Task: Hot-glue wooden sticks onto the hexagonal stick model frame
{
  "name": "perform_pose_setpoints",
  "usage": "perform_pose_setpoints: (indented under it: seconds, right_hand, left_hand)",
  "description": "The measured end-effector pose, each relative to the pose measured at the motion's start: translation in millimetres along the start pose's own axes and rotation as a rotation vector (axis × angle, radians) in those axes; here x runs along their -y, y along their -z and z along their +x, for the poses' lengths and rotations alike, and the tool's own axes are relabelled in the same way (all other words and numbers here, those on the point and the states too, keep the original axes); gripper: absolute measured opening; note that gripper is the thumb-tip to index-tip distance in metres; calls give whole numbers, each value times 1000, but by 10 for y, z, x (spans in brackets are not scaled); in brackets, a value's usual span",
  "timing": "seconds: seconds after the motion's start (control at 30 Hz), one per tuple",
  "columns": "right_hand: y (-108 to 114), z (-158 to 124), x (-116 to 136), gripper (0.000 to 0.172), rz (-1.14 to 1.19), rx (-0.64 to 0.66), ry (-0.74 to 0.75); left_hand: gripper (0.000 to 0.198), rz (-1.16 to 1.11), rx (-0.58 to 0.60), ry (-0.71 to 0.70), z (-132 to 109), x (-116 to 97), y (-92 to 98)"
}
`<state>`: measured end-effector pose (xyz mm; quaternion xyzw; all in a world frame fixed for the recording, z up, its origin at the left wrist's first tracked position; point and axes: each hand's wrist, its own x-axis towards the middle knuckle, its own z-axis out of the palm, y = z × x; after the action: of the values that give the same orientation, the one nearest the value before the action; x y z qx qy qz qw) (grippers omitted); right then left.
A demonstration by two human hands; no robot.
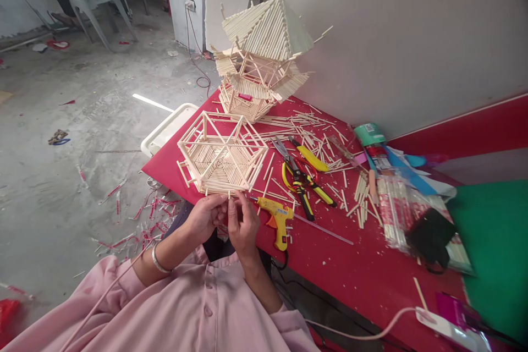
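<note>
My left hand [205,217] and my right hand [243,225] meet at the near edge of the red table [338,264], fingers pinched together on a thin wooden stick [229,198]. Just beyond them lies a flat hexagonal frame of sticks [220,154]. A tall tiered stick tower [262,60] stands further back. A yellow glue gun [278,219] lies right of my right hand.
Yellow-handled pliers and scissors [301,173], loose sticks [322,143], stick packets [398,209], a green glue tube [369,135] and a black pouch [429,236] litter the table. A white power strip [449,327] lies at the near right. The floor on the left is strewn with scraps; another person sits far back.
</note>
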<state>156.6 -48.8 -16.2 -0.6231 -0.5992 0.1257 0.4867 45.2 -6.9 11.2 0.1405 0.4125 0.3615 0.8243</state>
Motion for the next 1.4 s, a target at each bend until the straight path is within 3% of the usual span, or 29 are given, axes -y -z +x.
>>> perform_pose_setpoints:
  seconds: [1.4]
  right_hand:
    - [8, -13, -8, 34, -7, 10, 2]
  left_hand:
    - [34, -17, 5, 0, -8, -4, -10]
